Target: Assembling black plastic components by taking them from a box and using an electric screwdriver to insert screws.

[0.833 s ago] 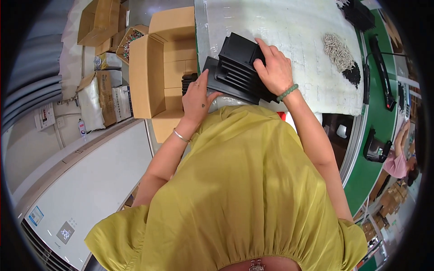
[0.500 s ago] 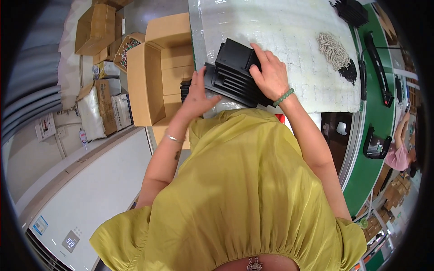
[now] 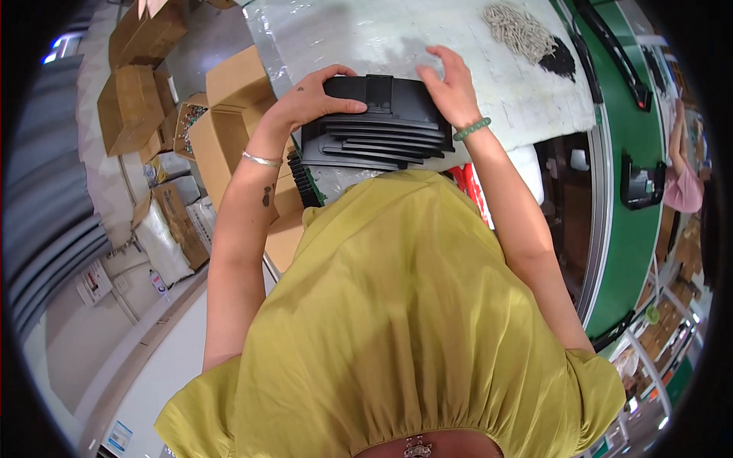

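Observation:
A stack of flat black plastic parts [image 3: 389, 137] lies on the white-covered table before me, its layers fanned out toward my body. My left hand [image 3: 314, 98] is closed on the upper black plastic part at the stack's far left corner, thumb on top and fingers over the far edge. At the stack's right end, my right hand [image 3: 452, 88] is open, fingers stretched away from me and the thumb beside the end of the parts. Whether it touches them I cannot tell. What lies under the stack is hidden.
On the white table cover [image 3: 366, 38] lie a heap of small pale pieces [image 3: 519, 32] and a heap of small black pieces [image 3: 560, 61]. An open cardboard box [image 3: 217, 149] stands left of the table. To the right runs a green conveyor [image 3: 611, 263]; a person in pink [image 3: 683, 187] sits beyond it.
The stack has turned nearly square to me. My left hand has gone from open beside its left end to gripping the far left corner. My right fingers have come off the top.

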Demonstrator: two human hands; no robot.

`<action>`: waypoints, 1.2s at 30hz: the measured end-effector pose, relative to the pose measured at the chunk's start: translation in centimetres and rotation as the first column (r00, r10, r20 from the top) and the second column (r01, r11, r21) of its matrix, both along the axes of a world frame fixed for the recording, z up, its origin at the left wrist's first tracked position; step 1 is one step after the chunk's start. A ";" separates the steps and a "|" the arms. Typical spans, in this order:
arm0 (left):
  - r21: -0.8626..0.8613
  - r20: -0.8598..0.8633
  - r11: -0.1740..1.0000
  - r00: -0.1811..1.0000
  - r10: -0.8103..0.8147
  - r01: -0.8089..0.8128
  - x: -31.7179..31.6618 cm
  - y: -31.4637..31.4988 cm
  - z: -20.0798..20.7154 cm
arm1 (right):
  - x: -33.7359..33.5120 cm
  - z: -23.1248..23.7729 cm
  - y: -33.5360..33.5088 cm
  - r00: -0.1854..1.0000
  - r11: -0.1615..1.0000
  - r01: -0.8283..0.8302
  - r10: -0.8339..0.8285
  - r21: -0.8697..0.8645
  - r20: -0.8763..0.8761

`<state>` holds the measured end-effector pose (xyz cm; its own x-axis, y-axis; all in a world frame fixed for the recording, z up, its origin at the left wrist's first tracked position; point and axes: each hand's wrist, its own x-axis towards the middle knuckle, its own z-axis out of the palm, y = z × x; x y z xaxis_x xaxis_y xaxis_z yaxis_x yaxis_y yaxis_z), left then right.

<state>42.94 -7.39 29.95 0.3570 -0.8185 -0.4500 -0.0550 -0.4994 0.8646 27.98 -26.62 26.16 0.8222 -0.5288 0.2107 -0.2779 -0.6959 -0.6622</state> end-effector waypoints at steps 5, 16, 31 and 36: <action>0.060 0.050 0.998 0.998 -0.025 0.022 -0.7 -1.2 0.8 | -2.7 0.3 1.6 0.955 0.492 0.272 -0.032 0.827 -0.295; 0.106 0.480 0.951 0.853 0.207 -0.290 -0.8 2.7 -2.4 | -3.9 2.2 2.8 0.943 0.262 0.301 0.058 0.917 -0.327; 0.471 -0.595 0.882 0.745 0.302 0.019 0.1 5.0 -0.2 | -3.1 2.5 5.3 0.982 0.099 0.113 0.138 0.989 -0.126; 0.388 -0.684 0.912 0.621 0.383 -0.135 -1.1 7.2 0.0 | -2.6 2.8 6.5 0.971 0.179 0.130 0.178 0.975 -0.162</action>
<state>41.88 -0.23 29.93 -0.0152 -0.5430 -0.8396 0.7008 -0.6047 0.3784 25.37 -20.10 28.94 0.7721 -0.1527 -0.6169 -0.4939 0.4667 -0.7337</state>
